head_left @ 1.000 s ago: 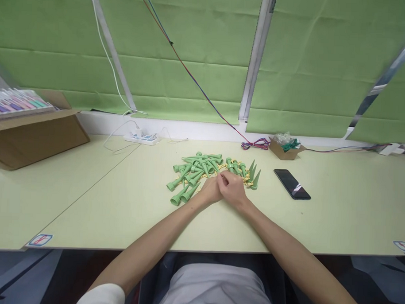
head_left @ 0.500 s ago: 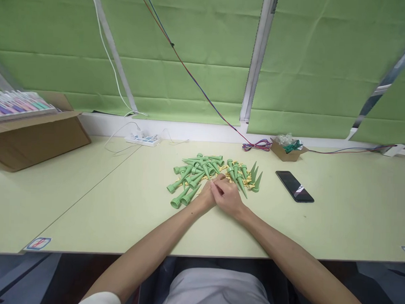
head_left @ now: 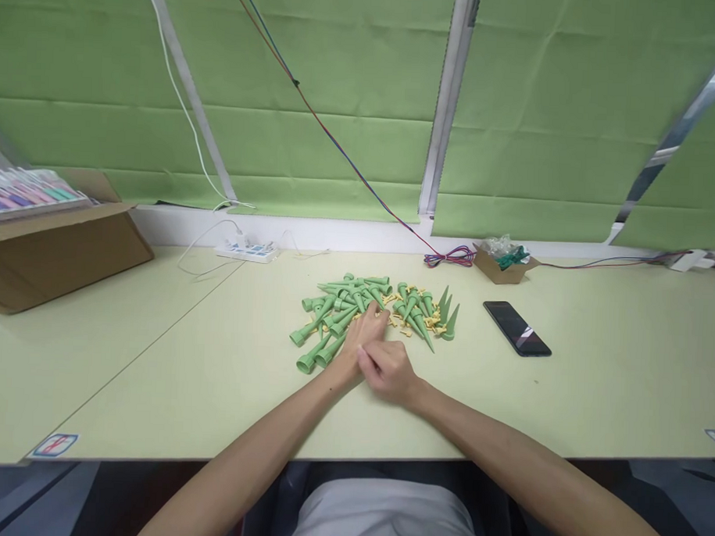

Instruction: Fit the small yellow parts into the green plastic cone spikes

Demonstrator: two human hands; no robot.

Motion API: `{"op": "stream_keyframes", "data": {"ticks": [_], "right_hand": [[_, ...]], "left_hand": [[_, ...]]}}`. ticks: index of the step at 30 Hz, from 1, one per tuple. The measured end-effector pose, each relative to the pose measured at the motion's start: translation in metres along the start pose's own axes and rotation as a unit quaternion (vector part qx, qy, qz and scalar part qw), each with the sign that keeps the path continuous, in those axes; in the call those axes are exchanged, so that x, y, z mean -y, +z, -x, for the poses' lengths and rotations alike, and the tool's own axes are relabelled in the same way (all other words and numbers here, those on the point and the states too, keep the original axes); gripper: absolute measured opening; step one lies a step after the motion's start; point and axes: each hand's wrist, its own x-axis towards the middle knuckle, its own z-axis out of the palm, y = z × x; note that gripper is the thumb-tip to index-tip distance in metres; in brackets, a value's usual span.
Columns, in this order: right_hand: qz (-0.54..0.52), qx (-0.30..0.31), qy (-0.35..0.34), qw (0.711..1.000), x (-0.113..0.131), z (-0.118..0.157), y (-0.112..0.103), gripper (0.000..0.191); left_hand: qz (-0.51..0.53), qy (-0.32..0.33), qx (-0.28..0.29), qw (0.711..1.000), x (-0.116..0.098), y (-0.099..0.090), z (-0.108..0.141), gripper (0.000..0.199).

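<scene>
Green plastic cone-shaped spikes (head_left: 326,318) lie in a loose pile on the table, with several more spikes (head_left: 415,305) grouped to the right. Small yellow plastic pieces (head_left: 405,332) are scattered between and under them. My left hand (head_left: 365,331) reaches over the near middle of the pile, back upward, its fingers slightly apart beside the green spikes and yellow pieces. Close against my left wrist, my right hand (head_left: 389,369) is curled closed above the bare table. Whatever its fingers hold, if anything, is hidden.
A black phone (head_left: 516,328) lies right of the pile. Behind it stands a small cardboard box (head_left: 503,271) with green and clear plastic, beside coiled cable (head_left: 450,256). A power strip (head_left: 246,251) and a larger cardboard box (head_left: 65,250) of pens are on the left.
My hands have moved apart a little: the right hand has drawn back toward me and left, while the left hand's fingers have come into view over the pile. The view has shifted slightly.
</scene>
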Motion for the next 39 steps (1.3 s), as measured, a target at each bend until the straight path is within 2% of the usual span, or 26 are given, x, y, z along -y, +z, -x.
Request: {"op": "stream_keyframes", "data": {"ticks": [2, 6, 11, 14, 17, 19, 22, 25, 27, 29, 34, 39], "right_hand": [[0.001, 0.032, -0.032, 0.999, 0.003, 0.003, 0.001, 0.04], [0.014, 0.05, -0.036, 0.998, 0.003, 0.004, 0.002, 0.039], [0.01, 0.069, -0.067, 0.995, -0.002, 0.002, 0.001, 0.035], [0.019, 0.084, -0.155, 0.984, -0.009, 0.0, -0.001, 0.035], [0.046, 0.118, -0.262, 0.957, -0.021, -0.002, -0.008, 0.036], [0.071, 0.141, -0.282, 0.946, -0.029, -0.004, -0.015, 0.037], [0.127, 0.238, -0.234, 0.934, -0.039, -0.011, -0.029, 0.033], [0.206, 0.335, -0.085, 0.915, -0.041, -0.018, -0.042, 0.023], [0.24, 0.375, 0.024, 0.895, -0.038, -0.019, -0.048, 0.02], [0.258, 0.401, 0.098, 0.873, -0.034, -0.018, -0.052, 0.017], [0.278, 0.433, 0.183, 0.838, -0.027, -0.012, -0.053, 0.028], [0.268, 0.455, 0.19, 0.828, -0.027, -0.017, -0.048, 0.033]], "left_hand": [[-0.036, 0.0, 0.014, 0.999, -0.004, -0.006, 0.001, 0.015], [-0.128, -0.002, 0.056, 0.99, -0.011, -0.017, 0.0, 0.023], [-0.153, -0.053, 0.044, 0.986, -0.009, -0.038, -0.016, 0.044], [-0.156, -0.06, 0.059, 0.984, -0.001, -0.051, -0.033, 0.052], [-0.125, -0.051, 0.109, 0.985, 0.009, -0.059, -0.047, 0.062], [-0.114, -0.051, 0.129, 0.984, 0.014, -0.061, -0.054, 0.066], [-0.103, -0.074, 0.162, 0.979, 0.019, -0.059, -0.059, 0.073], [-0.097, -0.091, 0.153, 0.979, 0.021, -0.056, -0.058, 0.072], [-0.09, -0.089, 0.147, 0.981, 0.021, -0.054, -0.056, 0.068], [-0.085, -0.083, 0.146, 0.982, 0.02, -0.054, -0.053, 0.065], [-0.068, -0.085, 0.135, 0.985, 0.017, -0.056, -0.044, 0.063], [-0.035, -0.055, 0.037, 0.997, 0.015, -0.057, -0.033, 0.056]]}}
